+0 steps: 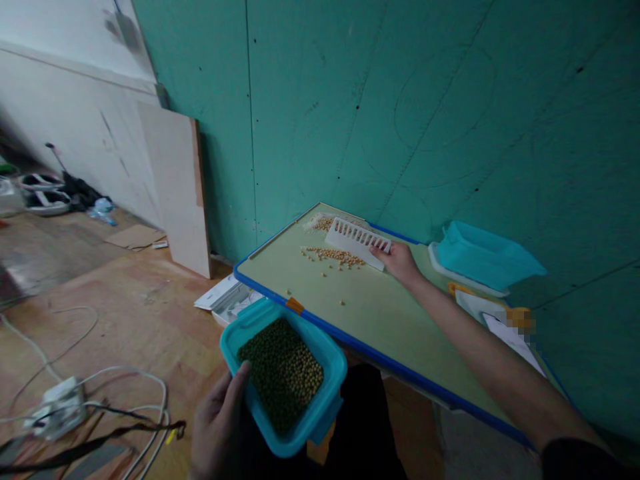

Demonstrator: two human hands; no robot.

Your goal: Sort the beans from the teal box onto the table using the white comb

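My left hand (223, 413) grips a turquoise plastic container (333, 367) by its near left rim, thumb over the edge. Inside it are small dark green beans (270, 353) and a patch of pale yellow beans (304, 372). The container is held just off the table's front edge. My right hand (399, 262) is closed on the right end of a white slotted plastic strip (347, 241), held tilted over the table. Yellow beans (337, 257) lie in a band in front of the strip, and another heap (323, 223) sits behind it.
The pale tabletop (395, 333) has a blue edge and stands against a green wall (320, 120). At its right back are a turquoise bin (487, 253) and papers (510, 337). A white box (227, 300) sits below the left corner. Cables and a power strip (63, 407) lie on the floor.
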